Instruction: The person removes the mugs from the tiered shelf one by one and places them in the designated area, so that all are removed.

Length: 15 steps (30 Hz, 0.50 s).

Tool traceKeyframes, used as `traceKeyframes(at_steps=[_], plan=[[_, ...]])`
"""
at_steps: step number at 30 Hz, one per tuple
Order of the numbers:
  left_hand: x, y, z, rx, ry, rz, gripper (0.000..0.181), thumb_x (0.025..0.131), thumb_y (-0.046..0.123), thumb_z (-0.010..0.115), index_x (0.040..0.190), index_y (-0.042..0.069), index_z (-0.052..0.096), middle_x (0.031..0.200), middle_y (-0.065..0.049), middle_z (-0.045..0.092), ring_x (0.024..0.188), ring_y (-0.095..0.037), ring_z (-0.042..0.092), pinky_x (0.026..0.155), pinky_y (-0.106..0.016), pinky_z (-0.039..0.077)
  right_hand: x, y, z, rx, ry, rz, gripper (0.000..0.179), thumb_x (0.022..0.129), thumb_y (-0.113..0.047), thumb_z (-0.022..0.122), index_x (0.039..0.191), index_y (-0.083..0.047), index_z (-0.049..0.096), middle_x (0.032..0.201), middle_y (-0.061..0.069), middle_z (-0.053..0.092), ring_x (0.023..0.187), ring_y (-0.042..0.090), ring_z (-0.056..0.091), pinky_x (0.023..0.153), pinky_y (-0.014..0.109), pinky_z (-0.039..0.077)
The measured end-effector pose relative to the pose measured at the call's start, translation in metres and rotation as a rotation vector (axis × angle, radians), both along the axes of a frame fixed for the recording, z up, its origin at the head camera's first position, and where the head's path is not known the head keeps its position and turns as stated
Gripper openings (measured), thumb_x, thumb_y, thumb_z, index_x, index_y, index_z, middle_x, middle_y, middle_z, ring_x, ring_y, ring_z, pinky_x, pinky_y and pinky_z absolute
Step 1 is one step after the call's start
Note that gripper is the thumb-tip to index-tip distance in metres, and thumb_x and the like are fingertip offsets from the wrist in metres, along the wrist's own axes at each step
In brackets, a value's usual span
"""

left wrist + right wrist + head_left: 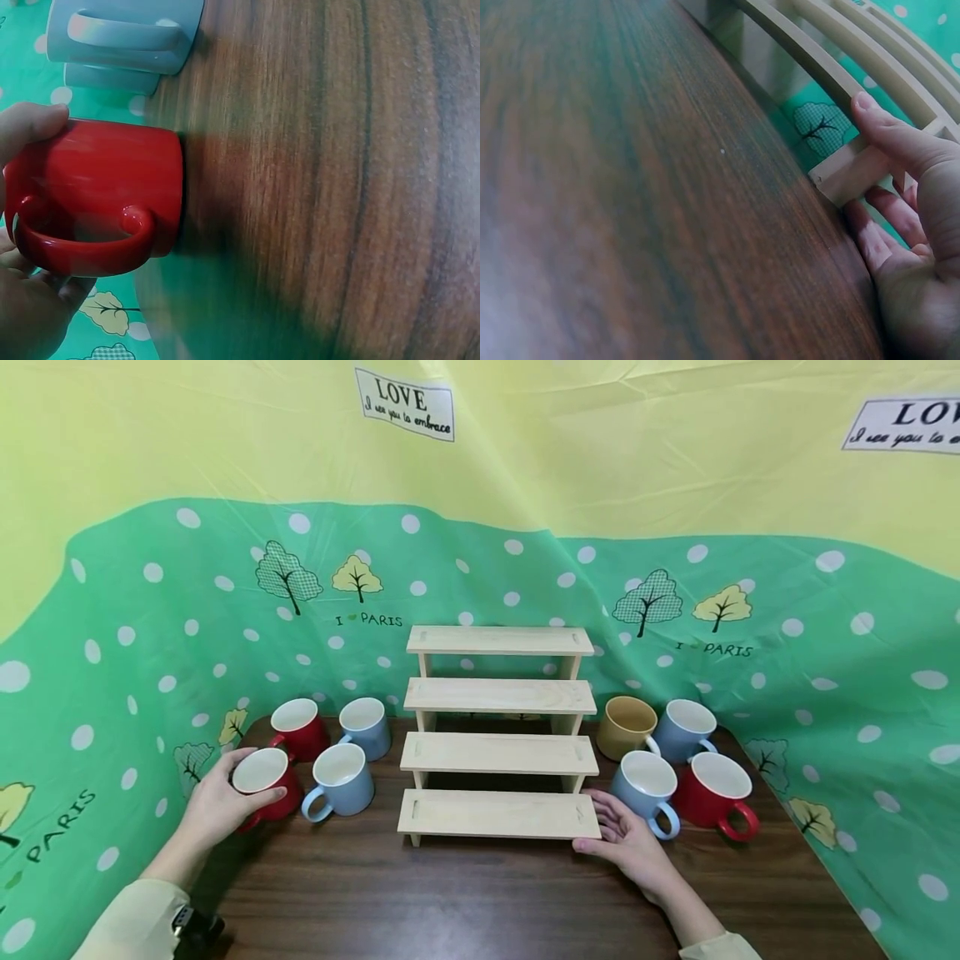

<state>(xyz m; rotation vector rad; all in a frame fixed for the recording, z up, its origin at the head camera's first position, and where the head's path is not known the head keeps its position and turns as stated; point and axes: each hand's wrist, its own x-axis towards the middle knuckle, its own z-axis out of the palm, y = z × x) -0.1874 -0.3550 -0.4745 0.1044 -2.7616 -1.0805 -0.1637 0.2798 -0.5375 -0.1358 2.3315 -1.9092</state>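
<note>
On the left of the table, my left hand (216, 802) grips the front red mug (288, 792) around its rim, thumb on the near right side. That mug stands upright, its handle facing me in the left wrist view. Just behind it is another red mug (306, 739), and to its right stands a light blue mug (351, 792). My right hand (633, 843) holds the right end of the lowest step of a four-tier wooden stand (498, 814). In the right wrist view, the thumb lies on the step's front edge, with fingers behind the wooden end support (851, 176).
Another blue mug (372, 735) stands at the back left. Right of the stand are a tan mug (618, 739), two blue mugs (630, 795) (678, 745) and a red mug (701, 800), close together. A patterned cloth (487, 560) hangs behind the dark wooden table (450, 902).
</note>
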Motion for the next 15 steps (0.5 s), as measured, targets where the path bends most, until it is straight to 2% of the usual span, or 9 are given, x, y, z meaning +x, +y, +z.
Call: traceKeyframes(at_steps=[11,15], plan=[[-0.0015,-0.0031,-0.0008,0.019,-0.047,0.004,0.092,0.089,0.040,0.092,0.154,-0.002,0.043,0.137,-0.034,0.059,0.116,-0.046,0.058,0.078,-0.042,0.053,-0.0008,-0.0008,-0.0008,-0.024,0.017,0.008,0.086,0.089,-0.007,0.091,0.161,-0.001,0.043,0.153,0.023,0.058,0.129,0.011,0.063,0.104,0.018,0.052],[-0.0016,-0.0022,0.0017,-0.004,-0.063,-0.019,0.093,0.091,0.040,0.091,0.154,-0.004,0.039,0.138,-0.035,0.057,0.117,-0.049,0.057,0.082,-0.048,0.056,-0.0014,-0.0007,0.0010,-0.012,0.013,0.011,0.087,0.090,-0.008,0.091,0.161,-0.001,0.043,0.154,0.023,0.058,0.130,0.014,0.063,0.104,0.018,0.052]])
